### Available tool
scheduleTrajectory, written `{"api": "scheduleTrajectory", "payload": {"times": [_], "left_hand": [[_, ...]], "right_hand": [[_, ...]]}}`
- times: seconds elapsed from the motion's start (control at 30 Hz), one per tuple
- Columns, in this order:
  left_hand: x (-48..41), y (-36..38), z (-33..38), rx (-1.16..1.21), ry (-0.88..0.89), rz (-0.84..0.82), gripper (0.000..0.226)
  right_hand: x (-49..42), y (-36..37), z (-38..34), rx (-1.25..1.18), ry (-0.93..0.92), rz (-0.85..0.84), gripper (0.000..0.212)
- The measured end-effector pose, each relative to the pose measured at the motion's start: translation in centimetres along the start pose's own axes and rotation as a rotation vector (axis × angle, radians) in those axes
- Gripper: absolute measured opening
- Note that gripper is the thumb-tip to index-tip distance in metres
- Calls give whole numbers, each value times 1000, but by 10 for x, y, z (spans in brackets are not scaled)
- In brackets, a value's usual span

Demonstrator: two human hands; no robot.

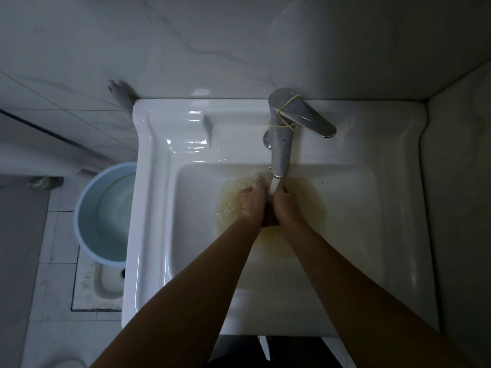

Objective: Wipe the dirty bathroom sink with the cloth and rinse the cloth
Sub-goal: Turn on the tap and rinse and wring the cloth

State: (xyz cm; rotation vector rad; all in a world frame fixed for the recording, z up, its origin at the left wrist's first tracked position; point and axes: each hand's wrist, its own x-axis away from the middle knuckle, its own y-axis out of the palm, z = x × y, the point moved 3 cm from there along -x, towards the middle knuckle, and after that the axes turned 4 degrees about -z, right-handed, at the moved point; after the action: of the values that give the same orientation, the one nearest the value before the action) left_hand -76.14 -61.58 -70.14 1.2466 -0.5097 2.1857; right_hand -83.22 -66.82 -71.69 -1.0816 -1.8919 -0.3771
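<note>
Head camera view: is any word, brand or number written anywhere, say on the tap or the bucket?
None can be read. The chrome lever tap, the white ceramic sink and the pale blue plastic bucket show no lettering in this dim picture.

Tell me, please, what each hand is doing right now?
Left hand: closed on the cloth, under the tap.
Right hand: closed on the same cloth.

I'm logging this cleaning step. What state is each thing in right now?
Faucet: on, water running from the spout.
Cloth: mostly hidden, bunched between both hands under the stream.
Left hand: grips the cloth.
Right hand: grips the cloth.
Sink: wet, yellowish water in the basin.
Bucket: upright, holds water.
</note>
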Motion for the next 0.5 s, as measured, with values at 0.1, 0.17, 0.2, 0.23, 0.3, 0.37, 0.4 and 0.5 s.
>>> {"api": "scheduleTrajectory", "payload": {"times": [0.1, 0.17, 0.2, 0.23, 0.3, 0.37, 0.4, 0.5], "left_hand": [[0, -12, -5, 58, -145, -140, 65], [4, -20, -7, -31, -143, -244, 58], [4, -23, -10, -59, -102, -275, 51], [3, -26, -14, -75, -47, -283, 43], [3, -28, -19, -72, 89, -231, 30], [9, -30, -21, -74, 155, -187, 30], [12, -31, -21, -45, 155, -170, 34], [16, -34, -18, 0, 75, -211, 48]], "right_hand": [[7, -11, -1, -9, -30, -82, 29], [11, -17, 6, -16, -127, -139, 15], [12, -20, 11, 12, -175, -148, 14], [15, -22, 14, 35, -209, -139, 17], [19, -27, 16, 72, -234, -58, 22], [20, -28, 16, 96, -227, -20, 20], [20, -28, 15, 116, -218, -23, 23], [18, -24, 17, 104, -137, 0, 35]]}}
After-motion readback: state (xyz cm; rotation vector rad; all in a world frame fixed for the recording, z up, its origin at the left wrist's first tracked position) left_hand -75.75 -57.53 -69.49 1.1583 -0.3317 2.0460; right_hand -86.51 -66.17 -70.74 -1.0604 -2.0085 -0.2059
